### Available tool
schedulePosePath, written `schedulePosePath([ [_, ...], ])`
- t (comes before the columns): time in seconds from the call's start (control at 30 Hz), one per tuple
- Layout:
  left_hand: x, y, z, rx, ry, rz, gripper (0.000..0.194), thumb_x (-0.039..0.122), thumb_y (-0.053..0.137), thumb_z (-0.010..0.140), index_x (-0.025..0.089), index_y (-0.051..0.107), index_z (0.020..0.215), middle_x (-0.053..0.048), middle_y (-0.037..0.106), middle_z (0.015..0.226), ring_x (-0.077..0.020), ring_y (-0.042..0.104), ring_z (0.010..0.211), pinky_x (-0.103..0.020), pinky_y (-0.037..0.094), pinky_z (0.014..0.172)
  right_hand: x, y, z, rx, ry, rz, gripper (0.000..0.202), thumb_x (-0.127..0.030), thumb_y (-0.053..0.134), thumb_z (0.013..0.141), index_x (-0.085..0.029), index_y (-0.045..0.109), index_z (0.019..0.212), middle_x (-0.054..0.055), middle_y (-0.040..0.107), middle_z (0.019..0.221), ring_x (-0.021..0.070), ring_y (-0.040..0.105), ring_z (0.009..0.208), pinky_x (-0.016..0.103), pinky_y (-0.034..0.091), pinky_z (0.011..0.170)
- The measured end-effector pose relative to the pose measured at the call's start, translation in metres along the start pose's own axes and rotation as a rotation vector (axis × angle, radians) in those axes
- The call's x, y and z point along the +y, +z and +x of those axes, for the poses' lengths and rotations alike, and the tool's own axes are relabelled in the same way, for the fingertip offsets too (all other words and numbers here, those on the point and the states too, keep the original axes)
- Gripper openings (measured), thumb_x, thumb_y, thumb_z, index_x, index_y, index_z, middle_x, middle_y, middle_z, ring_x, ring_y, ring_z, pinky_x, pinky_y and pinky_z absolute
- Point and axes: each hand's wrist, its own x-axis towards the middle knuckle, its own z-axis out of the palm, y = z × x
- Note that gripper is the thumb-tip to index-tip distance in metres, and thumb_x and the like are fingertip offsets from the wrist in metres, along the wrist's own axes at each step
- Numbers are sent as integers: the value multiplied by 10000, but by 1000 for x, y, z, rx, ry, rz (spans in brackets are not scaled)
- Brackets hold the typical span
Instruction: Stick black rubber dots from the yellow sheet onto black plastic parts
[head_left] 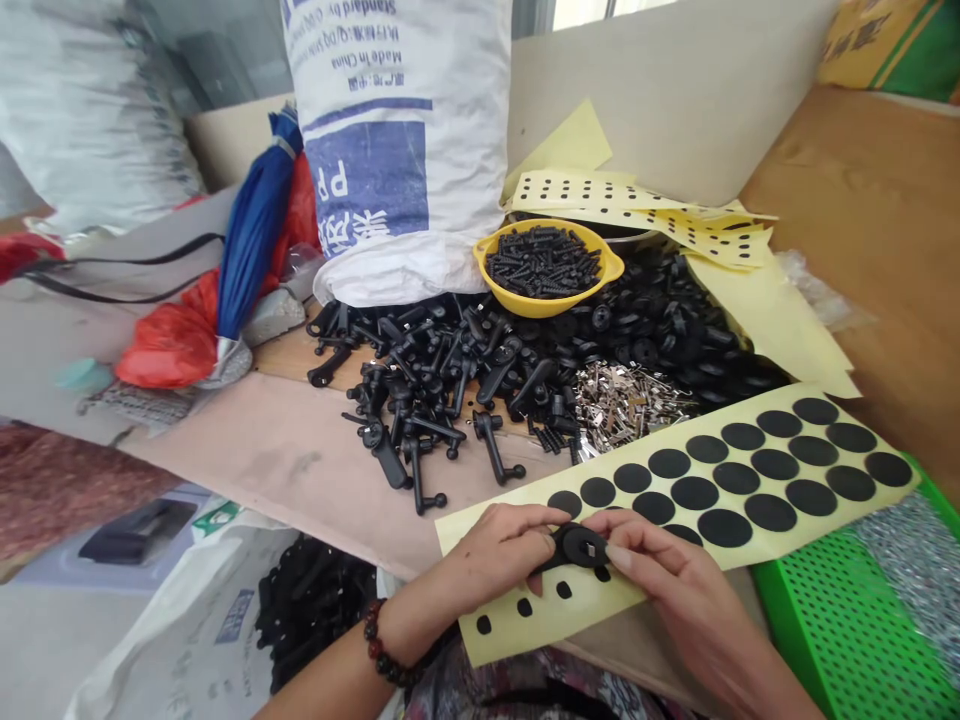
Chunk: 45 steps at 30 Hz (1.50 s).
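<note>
Over a yellow backing sheet (600,610) with black round stickers (725,527), my two hands meet at a black plastic part with a round base (582,546). A small metal piece shows on the round base. My left hand (499,550), with a beaded bracelet at the wrist, grips the part from the left. The thumb and fingers of my right hand (660,560) pinch the right edge of the round base. Past the sheet lie a pile of black plastic arms (442,370) and a heap of small metal clips (622,405).
Behind the piles, a yellow basket (536,306) of black screws stands before a tall white sack (465,130). Black round parts (660,310) are heaped to its right. A green perforated basket (832,610) sits right; a blue umbrella (259,220) leans left. Below left is a bag of black parts (319,600).
</note>
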Motion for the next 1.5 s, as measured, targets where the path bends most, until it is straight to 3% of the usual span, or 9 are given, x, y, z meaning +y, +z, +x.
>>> schedulePosePath([
  [0.3,2,1,0,-9,-20,54,423,250,516,762,143,679,1137,-41,650,786,-119,550,526,-220,415,535,0,1,2,13,21,-5,333,-479,763,605,-198,612,507,106,682,899,296,590,882,354,475,733],
  [0.73,-12,4,3,-25,107,24,365,322,564,799,145,680,1097,18,536,604,-87,479,483,-173,356,456,6,-2,0,4,-23,-23,291,-449,728,664,-208,612,549,87,679,904,279,591,879,341,468,730],
  [1.03,-17,9,2,55,99,66,457,257,556,768,131,634,1200,5,584,633,-103,512,494,-192,369,473,6,3,-2,-22,-56,4,241,-392,714,694,-209,622,567,77,674,894,275,594,902,338,455,761],
  [1.2,-6,10,3,14,26,34,360,333,579,769,126,695,1040,-6,589,655,-110,547,510,-200,424,491,2,5,-2,-7,-81,-42,235,-396,711,676,-211,629,557,91,684,904,282,612,897,342,480,737],
  [1.33,-2,11,8,-31,-16,-18,377,399,628,745,127,680,1001,0,587,629,-100,548,463,-175,389,436,-1,7,-3,-28,-130,-61,227,-388,720,666,-214,630,553,97,697,899,277,634,888,340,504,737],
  [1.5,-4,17,9,24,20,-97,362,386,660,718,122,664,965,18,553,616,-82,523,451,-170,386,436,-4,7,-4,-1,-189,-103,239,-388,715,671,-213,606,552,102,694,864,257,653,828,311,527,659],
])
